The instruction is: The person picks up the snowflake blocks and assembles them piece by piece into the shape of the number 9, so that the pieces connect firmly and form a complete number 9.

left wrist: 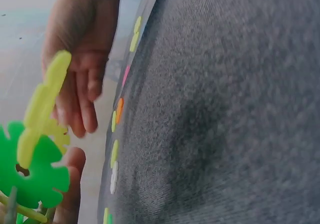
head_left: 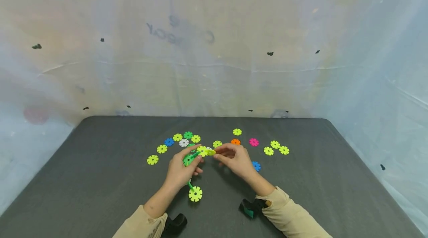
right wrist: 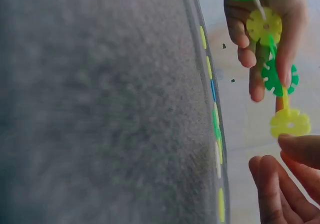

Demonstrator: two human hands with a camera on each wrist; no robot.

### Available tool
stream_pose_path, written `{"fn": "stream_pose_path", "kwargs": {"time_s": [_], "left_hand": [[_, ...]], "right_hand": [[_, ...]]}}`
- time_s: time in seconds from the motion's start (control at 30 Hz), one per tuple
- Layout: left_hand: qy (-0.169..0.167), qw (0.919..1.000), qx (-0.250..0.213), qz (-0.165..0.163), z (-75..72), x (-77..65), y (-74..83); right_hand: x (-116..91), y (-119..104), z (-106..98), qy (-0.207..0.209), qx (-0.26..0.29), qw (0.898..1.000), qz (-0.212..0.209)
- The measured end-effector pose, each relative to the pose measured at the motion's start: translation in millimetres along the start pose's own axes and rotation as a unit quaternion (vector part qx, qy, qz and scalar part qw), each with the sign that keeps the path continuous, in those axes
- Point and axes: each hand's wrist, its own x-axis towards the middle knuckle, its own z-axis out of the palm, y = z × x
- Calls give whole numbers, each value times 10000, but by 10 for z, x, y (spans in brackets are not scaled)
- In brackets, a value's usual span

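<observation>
Watching through the head view, I see the left hand (head_left: 178, 169) pinching a linked chain of slotted discs (head_left: 188, 160) over the middle of the table (head_left: 100, 174), while the right hand (head_left: 238, 160) pinches the yellow end disc (head_left: 211, 152) at the chain's right tip. A lower yellow disc (head_left: 195, 194) hangs out on the near side; I cannot tell whether it touches the table, but a snag or swing there could work a slot loose. Loose discs (head_left: 152, 160) lie toward the far side, so a dropped piece might get mixed among them. Through the left wrist view, a green disc (left wrist: 42, 169) carries a yellow piece (left wrist: 42, 107) seen edge-on; a crooked push could twist that joint apart. Through the right wrist view, the right fingers meet the end disc only near its rim, so pressing hard may make it slip; how deeply it is seated I cannot judge.
</observation>
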Motion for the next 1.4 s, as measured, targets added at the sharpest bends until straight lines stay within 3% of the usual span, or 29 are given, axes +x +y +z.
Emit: {"fn": "stream_pose_path", "kwargs": {"time_s": [0.2,0.33,0.5,0.83,1.1,1.4], "left_hand": [[344,9957,860,-2,-9,-4,-37],[312,9918,1235,-52,-17,-10,-48],[39,9948,997,-209,-25,-10,-62],[11,9958,869,-276,-49,8,-46],[-217,9990,201,-334,-78,23,-60],[-367,9988,112,-314,-90,4,-85]], "right_hand": [[104,78,43,-154,-361,9986,364],[182,97,96,-287,-655,9955,620],[248,115,139,-327,-1002,9919,714],[318,103,170,-624,-1960,9775,466],[292,28,158,-426,-1837,9770,999],[182,6,71,-319,-1806,9771,1081]]}}
